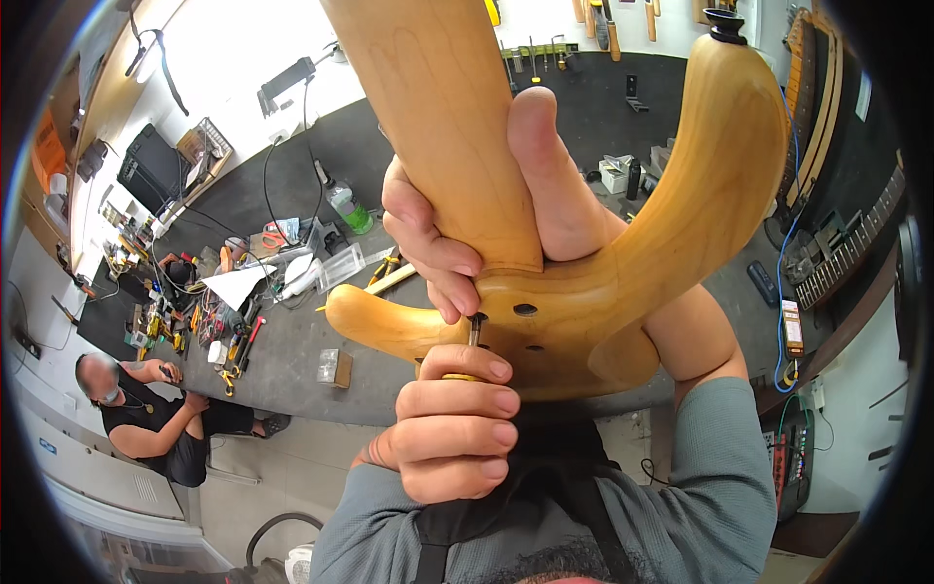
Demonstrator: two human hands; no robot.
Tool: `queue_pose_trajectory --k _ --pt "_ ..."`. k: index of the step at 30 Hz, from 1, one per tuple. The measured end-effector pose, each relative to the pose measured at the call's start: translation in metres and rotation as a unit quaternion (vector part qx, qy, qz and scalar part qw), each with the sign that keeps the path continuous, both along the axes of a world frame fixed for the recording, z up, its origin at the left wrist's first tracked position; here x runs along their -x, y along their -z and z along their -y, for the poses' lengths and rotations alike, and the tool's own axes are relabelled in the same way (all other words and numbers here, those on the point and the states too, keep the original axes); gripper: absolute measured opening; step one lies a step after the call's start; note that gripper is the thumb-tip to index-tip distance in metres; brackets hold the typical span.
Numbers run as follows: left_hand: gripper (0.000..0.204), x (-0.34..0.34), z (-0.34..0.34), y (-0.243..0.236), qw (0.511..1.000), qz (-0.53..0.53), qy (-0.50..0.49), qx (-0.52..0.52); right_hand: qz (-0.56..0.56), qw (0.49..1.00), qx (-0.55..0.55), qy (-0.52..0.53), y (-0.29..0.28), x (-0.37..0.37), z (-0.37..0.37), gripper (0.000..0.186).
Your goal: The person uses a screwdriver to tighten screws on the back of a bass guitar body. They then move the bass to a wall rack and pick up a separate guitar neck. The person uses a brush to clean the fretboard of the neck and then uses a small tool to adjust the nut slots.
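Observation:
A wooden electric guitar or bass body with its neck [438, 117] is held up in front of me, back side showing. My right hand [555, 195] wraps round the neck from behind near the joint, thumb on one side and fingertips on the other. My left hand [452, 423] is closed in a fist round a screwdriver [474, 333]; its handle is mostly hidden, only a yellow ring and the short shaft show. The shaft's end meets a dark hole at the neck joint. Other screw holes [525, 310] lie beside it. A black strap button [725, 24] tops the longer horn.
Behind stretches a dark workbench [418, 92] with a spray bottle [348, 204], a small clear box [334, 368] and cluttered tools at left. Tools hang on the wall. A fretted neck [856, 238] and blue cable [781, 253] are at right. Another person [156, 419] sits at left.

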State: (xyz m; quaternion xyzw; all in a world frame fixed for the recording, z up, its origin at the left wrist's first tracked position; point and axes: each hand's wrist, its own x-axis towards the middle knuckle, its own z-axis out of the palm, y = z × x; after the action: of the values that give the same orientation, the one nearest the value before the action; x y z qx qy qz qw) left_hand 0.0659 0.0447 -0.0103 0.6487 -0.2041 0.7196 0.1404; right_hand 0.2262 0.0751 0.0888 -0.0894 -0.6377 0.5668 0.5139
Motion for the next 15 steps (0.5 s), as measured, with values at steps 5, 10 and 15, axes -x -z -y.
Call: queue_pose_trajectory --k 5,10,15 --pt "0.016 0.014 0.005 -0.006 0.997 -0.058 0.053 0.002 -0.002 1.000 -0.005 0.004 -0.001 0.005 0.011 0.117" --pt "0.027 0.017 0.002 -0.012 0.995 -0.055 0.060 -0.055 0.042 0.999 -0.006 0.015 -0.005 0.011 0.023 0.117" --pt "0.026 0.017 0.004 -0.019 0.994 -0.057 0.038 -0.081 0.051 0.999 -0.001 -0.001 -0.009 0.013 0.029 0.116"
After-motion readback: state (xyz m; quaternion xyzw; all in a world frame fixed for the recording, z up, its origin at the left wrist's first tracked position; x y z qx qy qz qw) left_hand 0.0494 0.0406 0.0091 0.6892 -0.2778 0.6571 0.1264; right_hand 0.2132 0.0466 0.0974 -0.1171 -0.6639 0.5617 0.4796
